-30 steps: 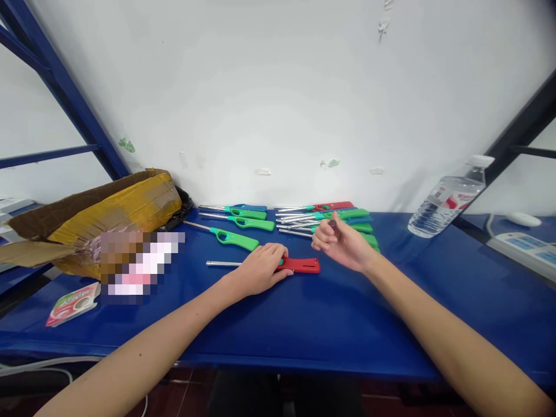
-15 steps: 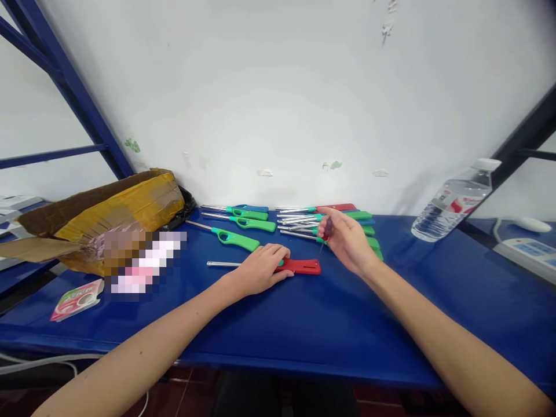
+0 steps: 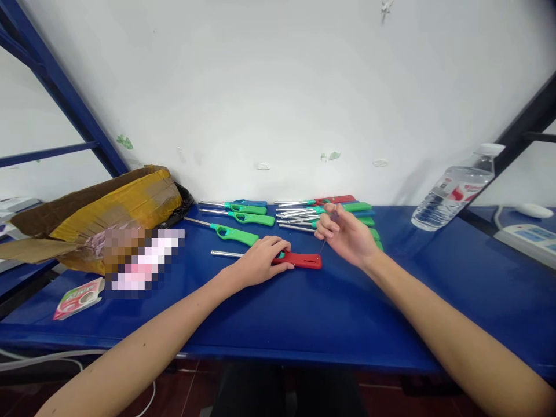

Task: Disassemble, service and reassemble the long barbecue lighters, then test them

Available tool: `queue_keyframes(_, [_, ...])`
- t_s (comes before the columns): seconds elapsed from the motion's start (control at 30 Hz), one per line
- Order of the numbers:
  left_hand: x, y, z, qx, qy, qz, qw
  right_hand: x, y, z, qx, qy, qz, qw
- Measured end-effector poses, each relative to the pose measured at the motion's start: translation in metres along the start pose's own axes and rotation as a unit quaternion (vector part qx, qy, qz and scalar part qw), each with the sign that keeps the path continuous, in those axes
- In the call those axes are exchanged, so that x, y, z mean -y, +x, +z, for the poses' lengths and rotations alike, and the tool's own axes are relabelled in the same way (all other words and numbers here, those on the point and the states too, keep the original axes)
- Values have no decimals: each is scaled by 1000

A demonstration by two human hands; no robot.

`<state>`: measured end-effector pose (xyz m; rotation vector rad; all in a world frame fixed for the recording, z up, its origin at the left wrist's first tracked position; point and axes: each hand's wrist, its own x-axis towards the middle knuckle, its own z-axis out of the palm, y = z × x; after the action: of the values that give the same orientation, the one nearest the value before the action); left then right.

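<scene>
My left hand [image 3: 260, 260] lies curled over the middle of a red long-nosed lighter [image 3: 304, 260] on the blue table [image 3: 330, 313], pressing it flat; the lighter's metal tube [image 3: 226, 253] sticks out to the left. My right hand [image 3: 347, 234] hovers just above the lighter's red handle end, fingers pinched on a small dark tool [image 3: 333, 215] with a thin needle-like tip [image 3: 322, 248] pointing down at the handle. Behind my hands lie several green, blue and red lighters [image 3: 321, 215] in a pile.
Three more green and blue lighters [image 3: 237, 219] lie to the left of the pile. A torn cardboard box [image 3: 95, 214] sits at the left, a small packet [image 3: 78, 297] near the table's front left. A water bottle [image 3: 456, 194] and a power strip [image 3: 525, 240] stand at the right.
My right hand turned the small tool from upright to tip-down and brought it close over the red lighter's handle. My left hand stayed on the lighter.
</scene>
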<state>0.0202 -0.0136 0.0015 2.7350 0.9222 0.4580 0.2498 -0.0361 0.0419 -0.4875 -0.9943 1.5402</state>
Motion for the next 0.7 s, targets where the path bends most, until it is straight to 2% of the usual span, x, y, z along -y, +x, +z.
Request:
queue_keyframes(0.2, [-3, -1, -1, 3, -15, -8, 1000, 0, 3, -4, -10, -54, -3, 998])
queue_keyframes(0.4, [0, -3, 6, -15, -2, -14, 1000, 0, 5, -3, 25, -56, 31, 998])
queue_keyframes(0.57, [-1, -3, 6, -14, 8, -9, 1000, 2, 1, -4, 40, -52, -6, 998])
queue_keyframes(0.7, [-4, -2, 3, -8, 17, -1, 1000, 2, 0, -5, 22, -17, -10, 1000])
